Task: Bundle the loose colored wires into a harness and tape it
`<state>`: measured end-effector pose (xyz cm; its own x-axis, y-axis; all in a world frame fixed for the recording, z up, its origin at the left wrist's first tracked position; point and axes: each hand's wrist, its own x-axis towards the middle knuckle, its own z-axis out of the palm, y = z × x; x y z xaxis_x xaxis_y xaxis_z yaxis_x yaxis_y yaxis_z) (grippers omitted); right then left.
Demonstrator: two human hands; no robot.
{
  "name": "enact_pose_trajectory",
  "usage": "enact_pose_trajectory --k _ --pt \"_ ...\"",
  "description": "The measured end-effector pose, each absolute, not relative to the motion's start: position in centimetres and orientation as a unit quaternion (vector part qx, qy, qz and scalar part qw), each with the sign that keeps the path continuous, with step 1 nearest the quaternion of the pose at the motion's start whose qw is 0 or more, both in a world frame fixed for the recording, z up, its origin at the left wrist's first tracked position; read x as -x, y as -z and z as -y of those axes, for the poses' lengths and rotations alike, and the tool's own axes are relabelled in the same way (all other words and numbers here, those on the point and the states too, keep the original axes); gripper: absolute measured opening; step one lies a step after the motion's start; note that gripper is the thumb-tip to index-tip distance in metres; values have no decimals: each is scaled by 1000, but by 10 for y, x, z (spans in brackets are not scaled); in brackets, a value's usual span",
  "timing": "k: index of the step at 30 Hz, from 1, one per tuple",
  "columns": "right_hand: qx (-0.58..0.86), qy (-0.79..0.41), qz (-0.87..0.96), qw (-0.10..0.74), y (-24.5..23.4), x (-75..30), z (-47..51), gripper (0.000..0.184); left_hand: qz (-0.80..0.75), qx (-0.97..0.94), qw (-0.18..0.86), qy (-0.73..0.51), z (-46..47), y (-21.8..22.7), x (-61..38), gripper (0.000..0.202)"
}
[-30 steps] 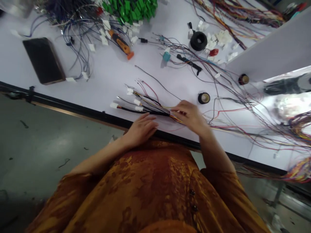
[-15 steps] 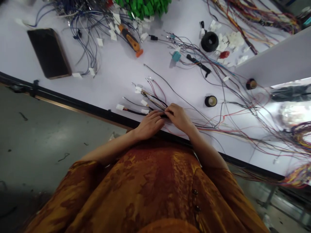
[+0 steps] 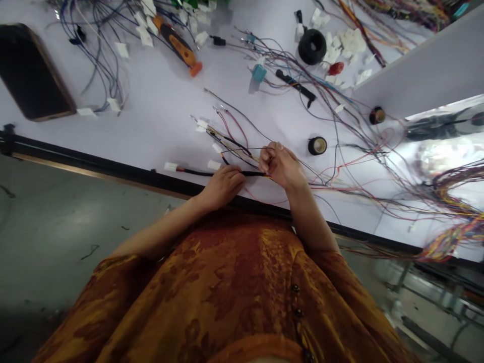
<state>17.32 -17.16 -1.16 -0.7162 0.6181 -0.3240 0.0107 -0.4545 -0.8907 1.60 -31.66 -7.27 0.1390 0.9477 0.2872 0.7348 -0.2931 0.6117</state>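
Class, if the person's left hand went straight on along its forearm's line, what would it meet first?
Past the black cable partly under it, the left hand would probably meet thin wires first, then the right hand; depth is unclear.

Open counter (image 3: 155,121) is stretching forward-left of the left hand (image 3: 224,186); a tape roll (image 3: 317,145) and loose wires (image 3: 342,190) are hindering rightward passage from the right hand (image 3: 282,165).

On the tbl (image 3: 159,111), phone (image 3: 36,73) far L, hand tool (image 3: 177,45) R of it, wire bundle (image 3: 196,172) nr front edge, tape roll (image 3: 317,146) behind & R, ring (image 3: 312,46) further back.
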Motion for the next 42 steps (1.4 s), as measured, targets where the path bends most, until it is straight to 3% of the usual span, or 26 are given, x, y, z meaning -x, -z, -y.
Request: enact_pose_trajectory --k 4,10,15,19,24,28,34,42 --pt "313 -829 432 165 11 -171 162 40 -572 -738 176 -311 317 72 -16 22" --pt "392 -791 327 336 24 -169 153 28 -568 -769 112 -272 319 71 -17 27" --pt "362 -747 445 337 4 -163 153 28 -588 -738 163 -289 313 70 -15 23" --pt "276 -677 593 338 -38 -148 150 24 -608 -641 267 -385 309 52 -4 23" --pt "192 -612 728 241 -85 -121 166 17 -564 -414 431 -570 316 27 13 32" --pt "169 -594 767 173 -68 -107 183 6 -472 -258 525 -659 324 20 20 32" --pt "190 -555 798 136 -24 -110 200 11 -439 -164 514 -719 331 23 24 29" --pt "184 -537 813 130 -20 -111 204 17 -439 -171 525 -709 334 25 26 33"
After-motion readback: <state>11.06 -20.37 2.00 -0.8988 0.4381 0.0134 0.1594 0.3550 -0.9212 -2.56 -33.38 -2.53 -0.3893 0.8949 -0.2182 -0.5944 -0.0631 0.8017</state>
